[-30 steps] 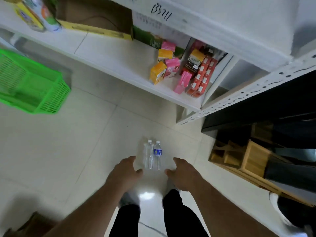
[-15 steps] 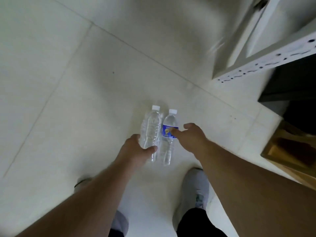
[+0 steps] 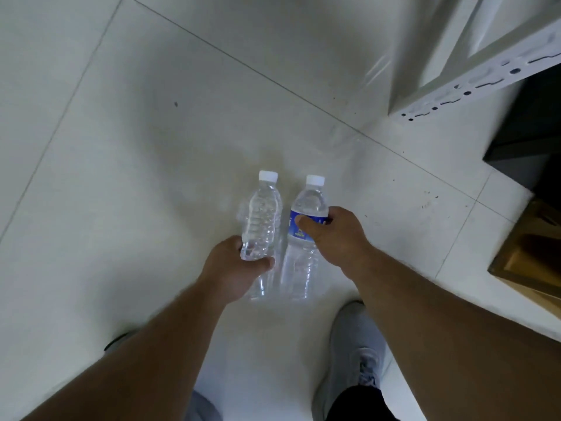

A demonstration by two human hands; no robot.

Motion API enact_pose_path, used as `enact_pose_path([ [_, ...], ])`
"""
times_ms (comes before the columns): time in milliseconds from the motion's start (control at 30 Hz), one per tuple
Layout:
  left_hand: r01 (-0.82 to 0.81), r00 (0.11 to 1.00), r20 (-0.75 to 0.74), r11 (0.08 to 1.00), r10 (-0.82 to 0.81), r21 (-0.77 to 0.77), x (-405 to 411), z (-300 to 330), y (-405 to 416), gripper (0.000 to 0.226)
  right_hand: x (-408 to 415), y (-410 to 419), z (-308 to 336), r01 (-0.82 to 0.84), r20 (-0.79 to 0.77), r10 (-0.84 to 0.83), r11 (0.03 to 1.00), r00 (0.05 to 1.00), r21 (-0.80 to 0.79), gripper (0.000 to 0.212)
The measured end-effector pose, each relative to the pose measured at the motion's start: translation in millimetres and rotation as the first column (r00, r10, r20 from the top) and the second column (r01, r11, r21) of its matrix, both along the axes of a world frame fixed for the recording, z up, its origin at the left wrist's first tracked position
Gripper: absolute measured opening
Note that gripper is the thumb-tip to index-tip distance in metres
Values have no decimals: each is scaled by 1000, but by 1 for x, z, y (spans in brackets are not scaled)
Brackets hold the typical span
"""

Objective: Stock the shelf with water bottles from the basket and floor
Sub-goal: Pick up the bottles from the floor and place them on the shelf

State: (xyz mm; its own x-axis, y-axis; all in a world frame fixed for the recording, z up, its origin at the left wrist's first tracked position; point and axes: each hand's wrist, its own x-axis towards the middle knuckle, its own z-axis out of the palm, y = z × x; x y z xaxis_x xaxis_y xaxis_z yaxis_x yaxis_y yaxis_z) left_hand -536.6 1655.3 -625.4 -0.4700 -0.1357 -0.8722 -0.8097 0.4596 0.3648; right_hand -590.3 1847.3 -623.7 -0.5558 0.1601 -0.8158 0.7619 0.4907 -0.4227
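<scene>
Two clear water bottles with white caps stand side by side on the pale tiled floor in the middle of the head view. The left one is an unlabelled bottle (image 3: 262,220); my left hand (image 3: 233,268) grips its lower half, thumb across the front. The right one is a blue-labelled bottle (image 3: 306,208); my right hand (image 3: 337,238) grips it around the label. The basket is out of view.
The white shelf's perforated upright and foot (image 3: 473,83) stand at the upper right. A dark unit (image 3: 528,126) and a wooden box (image 3: 531,253) sit at the right edge. My grey shoe (image 3: 355,357) is just behind the bottles.
The view dropped from the shelf and green basket down to the floor. Both hands reached the bottles and closed around them, the right hand going from touching the label to gripping it.
</scene>
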Motion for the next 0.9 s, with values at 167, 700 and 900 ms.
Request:
enact_pose_path([
  [167,-96,993,-61,994,99,51,-10,100,-23,29,-22,-11,95,-36,-88,33,999,996,-33,30],
  [700,-227,790,-556,965,260,129,-40,702,-164,21,-89,-143,735,-346,-619,233,936,750,-66,39],
  [900,-287,616,-708,935,346,207,3,864,-213,19,-51,-206,915,-419,-799,214,907,562,-52,27],
])
